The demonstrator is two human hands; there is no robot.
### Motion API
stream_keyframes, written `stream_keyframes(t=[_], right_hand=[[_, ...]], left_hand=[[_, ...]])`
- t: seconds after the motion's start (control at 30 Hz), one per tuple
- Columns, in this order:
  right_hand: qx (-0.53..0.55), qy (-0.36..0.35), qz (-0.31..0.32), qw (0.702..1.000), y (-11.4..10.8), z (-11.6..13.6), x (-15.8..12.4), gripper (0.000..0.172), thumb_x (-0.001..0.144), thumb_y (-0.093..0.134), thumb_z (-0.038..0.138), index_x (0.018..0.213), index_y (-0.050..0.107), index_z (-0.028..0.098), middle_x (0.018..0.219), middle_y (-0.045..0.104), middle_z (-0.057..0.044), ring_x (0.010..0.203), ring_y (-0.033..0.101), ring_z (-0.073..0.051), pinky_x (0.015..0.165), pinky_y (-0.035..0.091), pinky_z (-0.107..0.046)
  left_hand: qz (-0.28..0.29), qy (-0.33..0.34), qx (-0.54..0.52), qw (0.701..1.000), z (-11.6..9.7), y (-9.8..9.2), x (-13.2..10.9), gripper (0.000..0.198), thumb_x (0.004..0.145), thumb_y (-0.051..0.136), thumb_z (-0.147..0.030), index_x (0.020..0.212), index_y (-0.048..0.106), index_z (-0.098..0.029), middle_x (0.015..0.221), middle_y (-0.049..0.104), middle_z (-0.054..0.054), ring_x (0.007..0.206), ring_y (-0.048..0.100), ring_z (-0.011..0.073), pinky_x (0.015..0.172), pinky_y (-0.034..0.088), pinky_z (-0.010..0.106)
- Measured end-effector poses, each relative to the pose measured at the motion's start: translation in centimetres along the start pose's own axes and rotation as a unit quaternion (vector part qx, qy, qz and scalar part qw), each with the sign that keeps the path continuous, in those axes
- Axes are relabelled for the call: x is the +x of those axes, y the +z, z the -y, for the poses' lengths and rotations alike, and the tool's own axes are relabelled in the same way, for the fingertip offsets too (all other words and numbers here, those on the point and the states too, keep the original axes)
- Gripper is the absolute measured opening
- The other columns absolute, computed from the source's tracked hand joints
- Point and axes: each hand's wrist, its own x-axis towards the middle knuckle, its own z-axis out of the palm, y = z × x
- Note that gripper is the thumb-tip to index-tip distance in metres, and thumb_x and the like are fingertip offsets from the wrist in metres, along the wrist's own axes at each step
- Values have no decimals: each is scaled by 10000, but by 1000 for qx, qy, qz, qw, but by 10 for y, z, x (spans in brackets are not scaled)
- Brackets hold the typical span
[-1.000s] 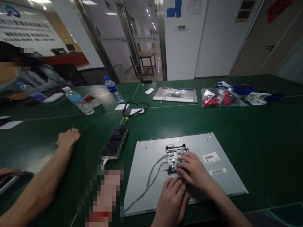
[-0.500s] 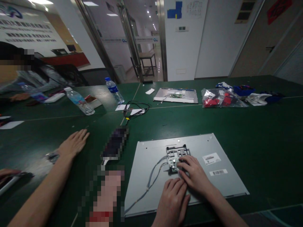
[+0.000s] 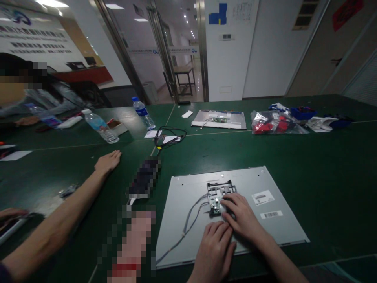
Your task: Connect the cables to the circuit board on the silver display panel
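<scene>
Hands [image 3: 213, 243] loosely curled, palms down over panel [image 3: 179, 204]; right hand [image 3: 242, 218] at circuit board [image 3: 216, 206]; whether gripping, cannot tell.

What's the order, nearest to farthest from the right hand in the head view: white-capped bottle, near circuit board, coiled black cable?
1. Near circuit board: by the right hand.
2. Coiled black cable: beyond, left.
3. White-capped bottle: farther left.
</scene>
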Motion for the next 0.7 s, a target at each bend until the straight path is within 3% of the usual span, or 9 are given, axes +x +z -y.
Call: stream_keyframes(t=[0.7], right_hand=[[-2, 9, 9, 1000, 9, -4, -4, 346, 859, 584, 186, 1201, 586, 244, 1255, 577, -90, 1175, 509, -272, 1012, 419, -492]], left_hand=[[-37, -28, 44, 998, 5, 4, -6, 383, 872, 540, -155, 1252, 561, -191, 1219, 618, 112, 1119, 575, 264, 958, 504, 467]])
